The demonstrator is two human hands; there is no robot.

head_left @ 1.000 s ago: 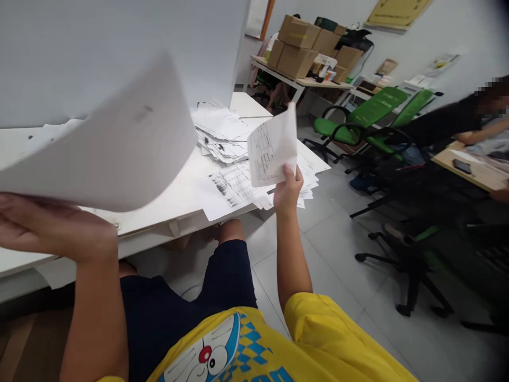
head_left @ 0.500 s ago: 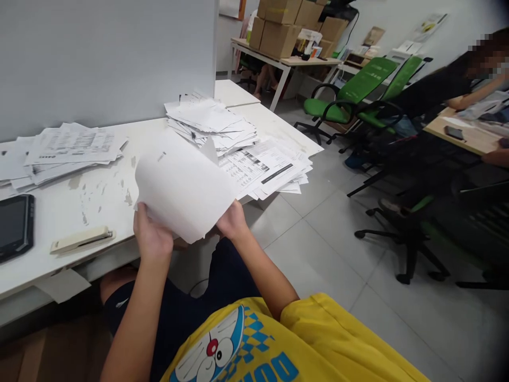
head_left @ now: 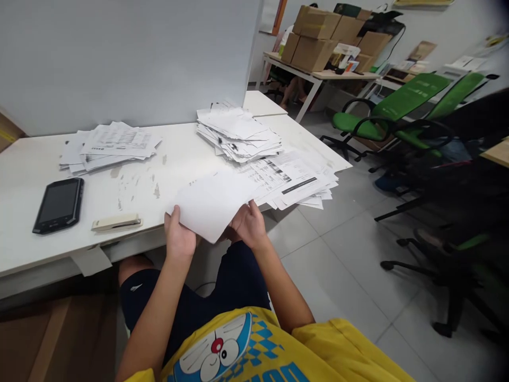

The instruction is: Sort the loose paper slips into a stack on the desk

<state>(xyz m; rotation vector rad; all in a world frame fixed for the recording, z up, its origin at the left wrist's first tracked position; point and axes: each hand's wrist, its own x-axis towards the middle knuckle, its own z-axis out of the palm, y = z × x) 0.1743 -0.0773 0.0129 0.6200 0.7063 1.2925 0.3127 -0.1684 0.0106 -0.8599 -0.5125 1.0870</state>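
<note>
Both hands hold a mostly blank sheet of white paper (head_left: 214, 204) above the desk's front edge. My left hand (head_left: 180, 233) pinches its left side, thumb on top. At the right edge, my right hand (head_left: 249, 223) grips it with the thumb up and the fingers underneath. Whether more than one sheet is held cannot be made out. Just beyond the right hand lies a spread pile of printed papers (head_left: 302, 183). A taller paper stack (head_left: 238, 132) rises behind that pile. To the left of my left hand rests a cream stapler (head_left: 117, 222).
A black handheld device (head_left: 59, 204) and another paper stack (head_left: 115, 146) lie on the left of the white desk (head_left: 175, 146). A grey partition (head_left: 131, 58) stands behind. Green chairs (head_left: 405, 101) and a table with cardboard boxes (head_left: 318, 45) are farther right. An open carton (head_left: 59, 334) sits below.
The sheet has gone from curled and raised to flatter and lower, still between both hands. My view has turned left, so the desk items appear farther right.
</note>
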